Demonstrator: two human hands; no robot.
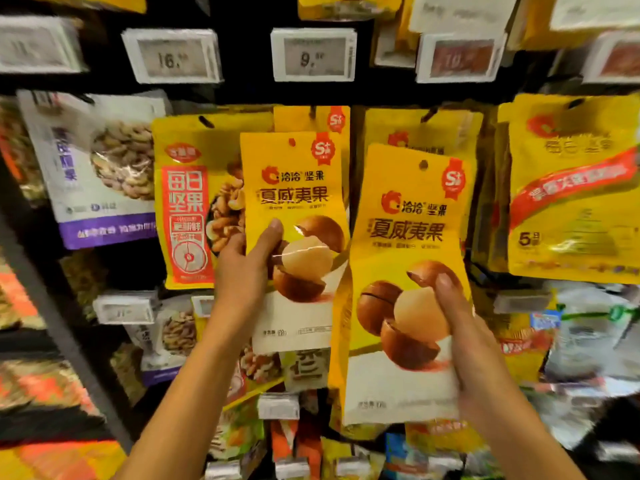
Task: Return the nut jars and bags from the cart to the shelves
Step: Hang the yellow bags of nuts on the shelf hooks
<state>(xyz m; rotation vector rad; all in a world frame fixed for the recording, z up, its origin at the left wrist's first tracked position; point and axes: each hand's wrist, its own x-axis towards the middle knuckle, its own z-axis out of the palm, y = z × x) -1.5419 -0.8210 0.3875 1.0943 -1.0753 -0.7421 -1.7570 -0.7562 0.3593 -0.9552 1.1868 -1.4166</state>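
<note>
Our left hand (242, 268) is pinching the left macadamia bag (294, 188); our right hand (465, 327) is gripping the right macadamia bag (408, 237). We are risking a drop if either hang hole (292, 142) is mis-threaded.

Left hand (242, 268) pinches a yellow macadamia nut bag (294, 188) up against hanging yellow bags on the shelf; right hand (460, 323) grips a second identical yellow bag (408, 237) beside it. White price tags (313, 55) above.
</note>
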